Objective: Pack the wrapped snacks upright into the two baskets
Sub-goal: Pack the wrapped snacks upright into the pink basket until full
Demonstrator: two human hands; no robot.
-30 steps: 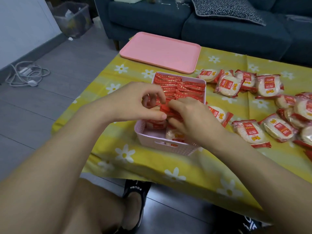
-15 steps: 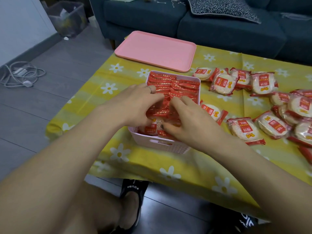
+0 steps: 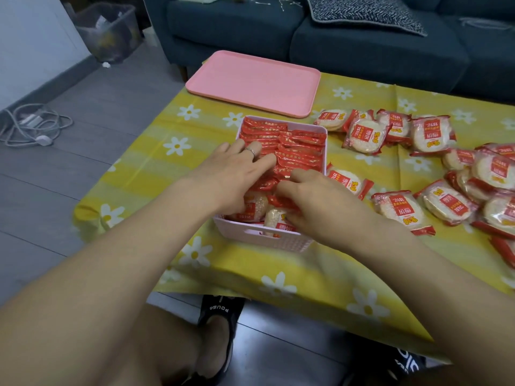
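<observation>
I see round white rice-cracker snacks in clear wrappers with red ends and labels (image 3: 365, 135). One pale pink plastic basket (image 3: 260, 238) sits on the yellow daisy-print desk (image 3: 156, 160), nearly full of snacks standing on edge; well over a dozen more lie loose to its right. My left hand (image 3: 237, 174) lies flat, fingers spread, pressing on the packed rows. My right hand (image 3: 312, 199) curls over a snack at the basket's near end; I cannot tell whether it pinches it.
</observation>
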